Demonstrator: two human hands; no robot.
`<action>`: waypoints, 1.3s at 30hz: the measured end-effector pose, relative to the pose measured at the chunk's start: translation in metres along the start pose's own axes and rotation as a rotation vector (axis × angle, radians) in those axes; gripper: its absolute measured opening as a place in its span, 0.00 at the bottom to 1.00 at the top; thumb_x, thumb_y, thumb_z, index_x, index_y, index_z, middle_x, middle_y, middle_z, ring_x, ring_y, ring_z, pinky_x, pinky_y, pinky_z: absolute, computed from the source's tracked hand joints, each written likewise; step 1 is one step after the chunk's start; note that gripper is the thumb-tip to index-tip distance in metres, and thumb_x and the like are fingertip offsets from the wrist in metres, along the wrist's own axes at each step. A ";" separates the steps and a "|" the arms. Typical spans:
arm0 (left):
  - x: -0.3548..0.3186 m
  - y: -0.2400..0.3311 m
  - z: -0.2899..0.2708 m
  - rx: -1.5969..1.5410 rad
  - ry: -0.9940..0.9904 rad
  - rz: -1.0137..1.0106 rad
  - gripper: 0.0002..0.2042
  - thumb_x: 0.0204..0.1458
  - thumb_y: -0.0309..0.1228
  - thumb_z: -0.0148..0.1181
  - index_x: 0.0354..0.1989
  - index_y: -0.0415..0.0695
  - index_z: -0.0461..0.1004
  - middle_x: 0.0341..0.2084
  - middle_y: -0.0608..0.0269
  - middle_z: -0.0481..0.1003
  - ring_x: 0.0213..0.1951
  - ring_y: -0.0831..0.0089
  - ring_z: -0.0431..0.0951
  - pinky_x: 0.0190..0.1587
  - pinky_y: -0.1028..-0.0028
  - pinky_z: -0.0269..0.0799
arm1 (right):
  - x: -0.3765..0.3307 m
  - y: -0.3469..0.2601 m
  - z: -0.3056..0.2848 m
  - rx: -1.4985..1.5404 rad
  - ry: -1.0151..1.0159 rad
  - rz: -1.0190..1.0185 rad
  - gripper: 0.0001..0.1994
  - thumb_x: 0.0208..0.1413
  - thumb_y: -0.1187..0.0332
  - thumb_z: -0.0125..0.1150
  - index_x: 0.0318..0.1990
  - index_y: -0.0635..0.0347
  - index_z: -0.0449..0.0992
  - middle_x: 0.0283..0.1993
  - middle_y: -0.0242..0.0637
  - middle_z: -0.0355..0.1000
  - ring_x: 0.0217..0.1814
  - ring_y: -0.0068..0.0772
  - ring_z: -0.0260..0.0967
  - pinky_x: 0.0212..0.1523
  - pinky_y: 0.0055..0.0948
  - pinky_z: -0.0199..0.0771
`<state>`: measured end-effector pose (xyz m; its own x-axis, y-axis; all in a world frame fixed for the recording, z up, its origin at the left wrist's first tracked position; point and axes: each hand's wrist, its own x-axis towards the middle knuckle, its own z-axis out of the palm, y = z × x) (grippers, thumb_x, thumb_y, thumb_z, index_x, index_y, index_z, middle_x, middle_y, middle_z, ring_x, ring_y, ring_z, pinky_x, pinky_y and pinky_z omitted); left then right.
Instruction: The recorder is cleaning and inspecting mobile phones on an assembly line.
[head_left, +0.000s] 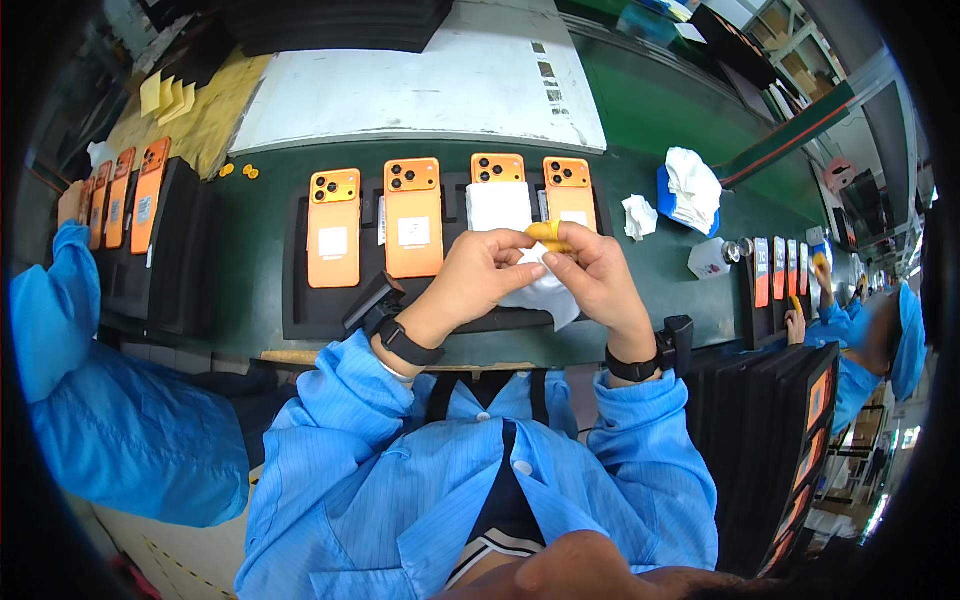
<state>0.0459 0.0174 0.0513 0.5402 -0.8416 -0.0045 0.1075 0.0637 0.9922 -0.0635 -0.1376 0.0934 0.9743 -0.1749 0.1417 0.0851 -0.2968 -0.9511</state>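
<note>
My left hand (478, 272) and my right hand (600, 272) meet in front of my chest, both closed in a pinch on a white cloth (545, 298). The cloth hangs down below my fingers. Yellow finger cots (548, 234) cover fingertips of my right hand. Beyond my hands a black foam tray (296, 305) holds a row of orange phones, camera side up. The left phone (334, 250) and the second phone (413, 240) bear white labels. A white sheet (499, 208) covers part of the third phone (497, 167). My right hand partly hides the right phone (569, 173).
A blue box of white tissues (690, 190), a crumpled tissue (640, 216) and a clear bottle (708, 259) stand right. Black trays (770, 420) are stacked by my right elbow. Co-workers in blue sit at left (130, 430) and far right (850, 350). Yellow finger cots (240, 170) lie left.
</note>
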 end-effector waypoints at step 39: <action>-0.002 0.013 -0.012 0.004 -0.129 -0.110 0.05 0.54 0.26 0.65 0.32 0.37 0.77 0.23 0.71 0.76 0.25 0.87 0.73 0.28 0.83 0.68 | -0.020 0.031 0.018 0.108 0.224 0.125 0.07 0.58 0.70 0.64 0.36 0.66 0.78 0.30 0.31 0.74 0.34 0.18 0.67 0.36 0.23 0.68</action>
<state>0.0559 0.0264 0.0631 0.4141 -0.9050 -0.0973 0.1563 -0.0346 0.9871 -0.0769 -0.1266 0.0558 0.9093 -0.4107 0.0666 0.0002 -0.1597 -0.9872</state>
